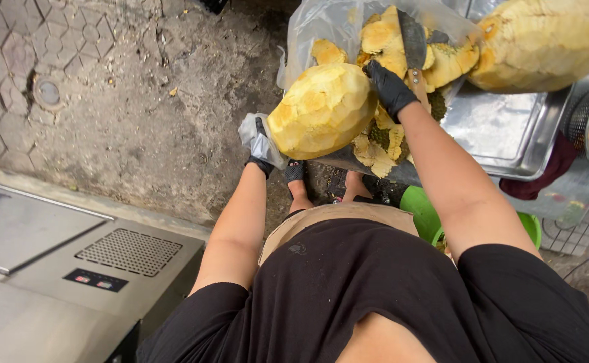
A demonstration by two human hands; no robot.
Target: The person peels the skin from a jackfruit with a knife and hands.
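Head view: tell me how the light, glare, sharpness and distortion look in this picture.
Head view: soft, even daylight with no hard shadows; pale glare on the steel tray and on the clear plastic bag; the peeled fruit and both gloved hands, left hand and right hand, are sharp; the wide lens bends the edges, so the metal appliance looks slanted and the black shirt looms large.

Steel tray (502,134) carries a peeled jackfruit (543,40) at its far end; clear bag (328,27) of fruit pieces beside it.
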